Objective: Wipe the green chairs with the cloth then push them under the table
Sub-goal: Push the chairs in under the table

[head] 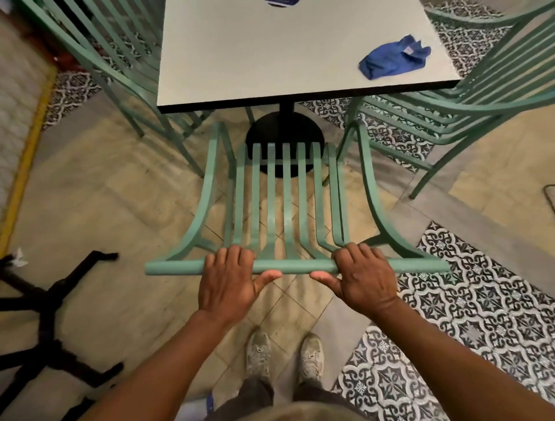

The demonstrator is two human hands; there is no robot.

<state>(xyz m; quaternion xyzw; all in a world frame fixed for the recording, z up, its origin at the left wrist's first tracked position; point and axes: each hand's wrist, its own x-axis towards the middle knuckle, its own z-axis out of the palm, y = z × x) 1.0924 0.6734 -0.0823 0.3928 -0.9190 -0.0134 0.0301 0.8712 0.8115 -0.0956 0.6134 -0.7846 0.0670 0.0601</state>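
Head view, looking down. Near green chair (271, 192), slatted seat and back, facing the surface (270, 54); front edge of the seat just short of the surface's near edge, above the round black pedestal base (283, 132). Top rail (174, 267) of the chair back lying across the lower middle of the view.

Left hand (228, 278) on the top rail, left of centre: fingers curled over the far side of the rail, thumb extended along its near side, gripping. Right hand (365, 278) on the same rail, right of centre: same grip, fingers over the top, thumb pointing inward beneath. Thumb tips near each other, not touching.

Blue cloth (393, 57) crumpled on the surface near its right near corner, apart from both hands. Second blue item (280, 2) at the far edge of the surface, cut off by the frame; kind not discernible.

Left green chair (99, 60) beside the surface's left edge, seat partly beneath it. Right green chair (468, 90) beside the right edge, seat partly beneath the corner.

Floor (105, 192): beige tiles in the middle, black-and-white patterned tiles at right and under the side chairs. Black four-legged base (51, 318) at lower left, with a scrap of white paper (19, 258) just beside it. Two pale sneakers (285, 354) directly below the held rail, between the forearms.
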